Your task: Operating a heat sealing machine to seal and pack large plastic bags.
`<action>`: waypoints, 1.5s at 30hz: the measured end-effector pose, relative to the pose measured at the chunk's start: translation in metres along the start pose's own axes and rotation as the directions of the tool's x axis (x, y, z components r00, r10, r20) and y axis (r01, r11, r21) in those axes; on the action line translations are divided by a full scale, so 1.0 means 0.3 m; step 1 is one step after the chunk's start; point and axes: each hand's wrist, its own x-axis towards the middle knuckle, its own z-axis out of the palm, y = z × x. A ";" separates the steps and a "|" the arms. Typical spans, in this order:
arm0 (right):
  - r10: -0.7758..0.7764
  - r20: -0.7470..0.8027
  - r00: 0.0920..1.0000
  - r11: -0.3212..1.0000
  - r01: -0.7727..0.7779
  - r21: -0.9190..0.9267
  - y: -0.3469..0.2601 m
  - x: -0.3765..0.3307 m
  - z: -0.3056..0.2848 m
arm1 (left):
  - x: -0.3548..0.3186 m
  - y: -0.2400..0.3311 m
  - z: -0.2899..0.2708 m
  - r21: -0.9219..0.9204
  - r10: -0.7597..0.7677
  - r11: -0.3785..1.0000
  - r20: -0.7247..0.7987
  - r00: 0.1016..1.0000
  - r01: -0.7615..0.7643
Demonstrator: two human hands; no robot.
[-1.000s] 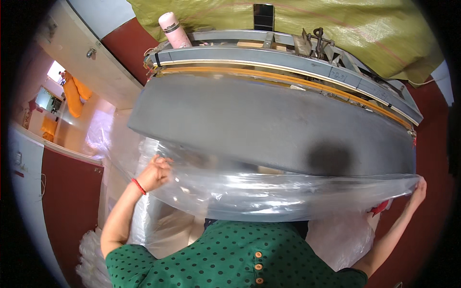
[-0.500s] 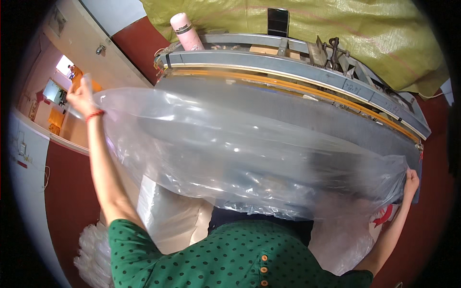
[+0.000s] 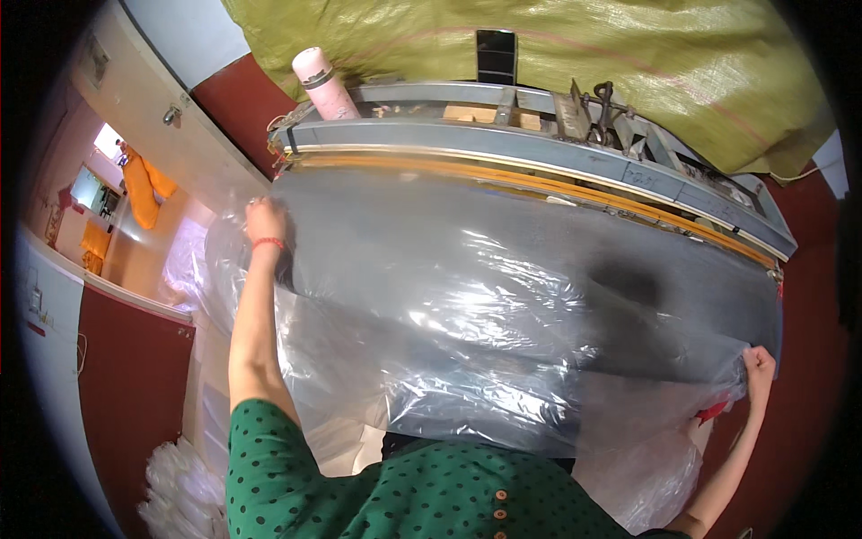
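A large clear plastic sheet (image 3: 489, 310) stretches between my hands, lying over the grey worktop (image 3: 386, 211) and draping down its near edge in front of me. My left hand (image 3: 264, 220), with a red bracelet at the wrist, is closed on the sheet at the worktop's left end. Some of the film hangs loose beyond that hand. At the right end my right hand (image 3: 760, 364) pinches the sheet's corner with bent fingers. Glare and wrinkles cover the middle of the film.
Behind the worktop runs a grey metal frame (image 3: 377, 135) with an orange strip (image 3: 467, 172). A pink bottle (image 3: 325, 85), a dark phone (image 3: 496, 56) and a metal clamp (image 3: 603, 112) are along it. Bundled clear plastic (image 3: 184, 490) lies low at left, near a doorway.
My left hand has come down and right, from raised at the far left to the worktop's end. The puffed-up sheet now lies flatter. My right hand is slightly lower, still gripping.
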 end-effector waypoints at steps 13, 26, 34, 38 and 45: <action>-0.537 -0.659 0.526 0.715 -0.130 -0.687 -0.333 0.255 -0.101 | 0.016 0.042 0.172 -0.180 0.250 0.943 -0.166 0.954 -0.278; 0.155 -0.159 0.975 0.777 -0.220 -0.591 -0.087 0.130 0.229 | 0.367 -0.343 0.353 -0.212 0.200 0.949 -0.169 0.965 -0.234; -0.277 -0.081 0.957 0.704 0.145 -0.695 -0.239 0.192 0.290 | -0.167 -0.330 0.052 -0.388 0.039 0.863 -0.589 0.807 -0.324; -0.223 0.120 0.967 0.809 0.252 -0.531 -0.156 0.174 0.315 | -0.624 -0.447 0.189 -0.508 0.043 0.808 -0.457 0.889 -0.300; -0.472 -0.017 0.881 0.833 0.440 -0.335 -0.011 0.535 0.355 | -1.406 -1.049 0.591 -0.517 -0.813 0.577 -0.293 0.503 0.632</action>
